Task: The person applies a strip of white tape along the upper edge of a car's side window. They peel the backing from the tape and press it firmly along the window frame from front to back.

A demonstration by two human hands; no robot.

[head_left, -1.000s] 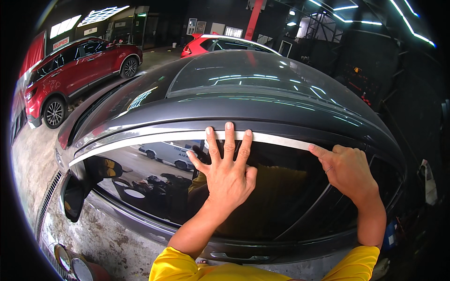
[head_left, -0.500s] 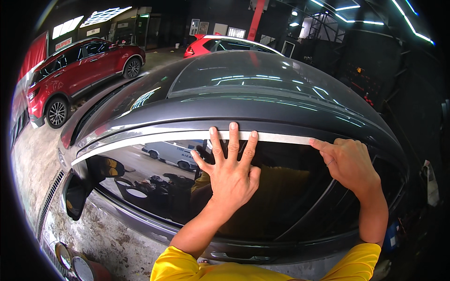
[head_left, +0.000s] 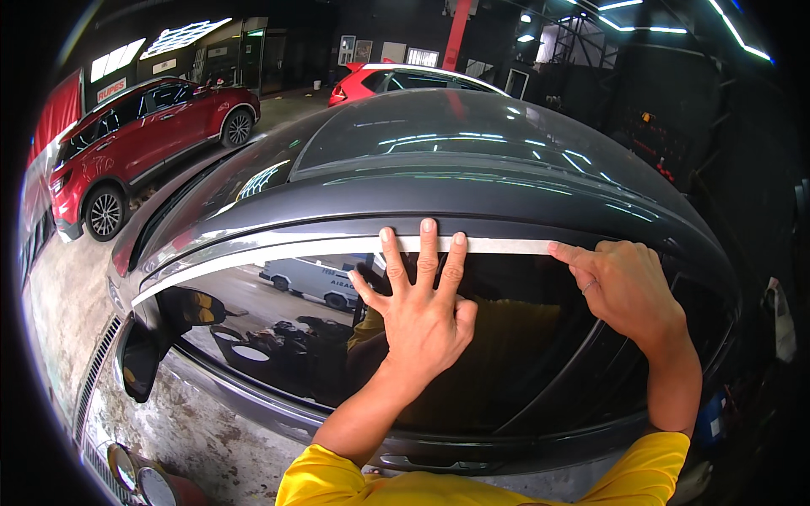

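Observation:
A strip of whitish tape [head_left: 510,245] runs along the top edge of the dark side window [head_left: 498,354] of a grey car [head_left: 523,192]. My left hand [head_left: 422,325] lies over its middle, fingers spread, with the fingertips resting on the tape and the frame just above it. To the right, my right hand [head_left: 631,282] grips the tape's end between the pointing finger and the thumb, the other fingers curled in. The thumb is partly hidden, and no tape shows beyond this hand.
The grey car's side mirror [head_left: 137,358] sticks out at the left. Round containers [head_left: 156,485] stand on the floor at the lower left, near a drain grate [head_left: 91,379]. A dark red car [head_left: 160,126] and a bright red car [head_left: 371,83] are parked beyond.
The view has shifted slightly. My right hand has come a little nearer to my left hand, still gripping the tape's end. My left hand stays spread on the tape.

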